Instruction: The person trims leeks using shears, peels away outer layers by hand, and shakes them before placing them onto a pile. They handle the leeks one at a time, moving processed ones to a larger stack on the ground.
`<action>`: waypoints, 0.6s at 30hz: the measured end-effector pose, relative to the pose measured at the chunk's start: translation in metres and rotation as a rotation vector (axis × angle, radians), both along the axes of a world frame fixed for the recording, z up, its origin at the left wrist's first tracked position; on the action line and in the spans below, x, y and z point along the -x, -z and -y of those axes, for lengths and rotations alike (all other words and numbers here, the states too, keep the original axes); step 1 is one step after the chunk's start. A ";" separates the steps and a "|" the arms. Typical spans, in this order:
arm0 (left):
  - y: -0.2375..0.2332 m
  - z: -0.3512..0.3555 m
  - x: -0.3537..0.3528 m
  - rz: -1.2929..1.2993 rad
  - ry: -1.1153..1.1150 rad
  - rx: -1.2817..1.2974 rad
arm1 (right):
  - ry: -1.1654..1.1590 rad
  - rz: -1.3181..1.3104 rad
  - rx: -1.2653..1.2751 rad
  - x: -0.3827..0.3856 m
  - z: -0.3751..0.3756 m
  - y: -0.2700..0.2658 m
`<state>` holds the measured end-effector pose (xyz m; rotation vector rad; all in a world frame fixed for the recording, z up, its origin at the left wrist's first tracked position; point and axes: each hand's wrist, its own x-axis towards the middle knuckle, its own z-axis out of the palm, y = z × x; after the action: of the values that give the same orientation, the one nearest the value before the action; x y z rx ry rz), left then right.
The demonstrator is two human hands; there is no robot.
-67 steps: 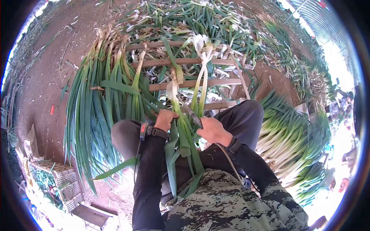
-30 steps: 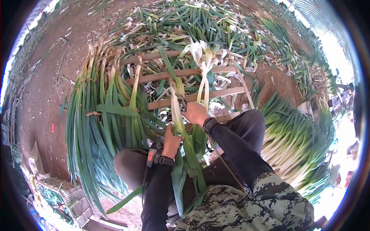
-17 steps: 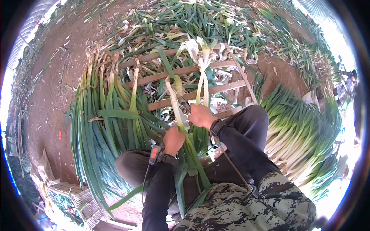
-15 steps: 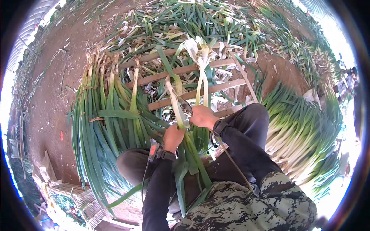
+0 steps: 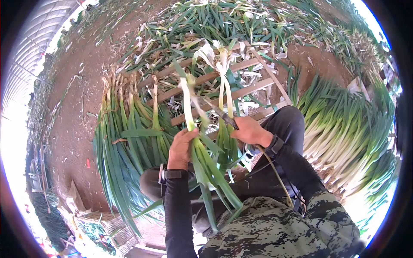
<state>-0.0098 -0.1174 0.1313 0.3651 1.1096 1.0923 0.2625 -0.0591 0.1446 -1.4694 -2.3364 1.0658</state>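
My left hand [image 5: 182,148] is closed round a leek [image 5: 188,105], gripping it where the white shaft turns green. The shaft points away from me, and the green leaves hang over my lap. In my right hand [image 5: 253,130] is a slim dark air nozzle [image 5: 224,116] with a tan hose [image 5: 275,170] running back from the fist. Its tip points at the leek's shaft, slightly apart from it. A blurred strip of peel hangs between tip and shaft. Just beyond, a pale split stalk [image 5: 222,81] rests on the wooden slats [image 5: 254,88].
Unpeeled leeks with dry roots [image 5: 124,112] are piled at the left. Cleaned leeks [image 5: 340,137] with white shafts lie in a bundle at the right. Leaf scraps [image 5: 215,26] cover the ground ahead. A woven basket [image 5: 122,234] stands at lower left.
The leek has swung more upright, and a strip of peel has come loose beside its shaft. My right hand and the nozzle have drawn back to the right.
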 end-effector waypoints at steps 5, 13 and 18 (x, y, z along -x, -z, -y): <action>-0.067 -0.042 0.001 0.018 -0.067 -0.338 | 0.172 -0.058 -0.061 -0.026 -0.009 -0.023; -0.045 -0.136 -0.047 -0.158 -0.075 -0.289 | 0.339 -0.109 -0.064 -0.059 -0.027 -0.017; 0.061 -0.156 -0.086 -0.080 0.026 -0.056 | 0.335 -0.086 -0.040 -0.069 -0.035 0.009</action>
<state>0.0767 0.0383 0.0707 0.4702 1.1436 1.0953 0.3310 -0.0241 0.1355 -1.6862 -1.9509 0.9640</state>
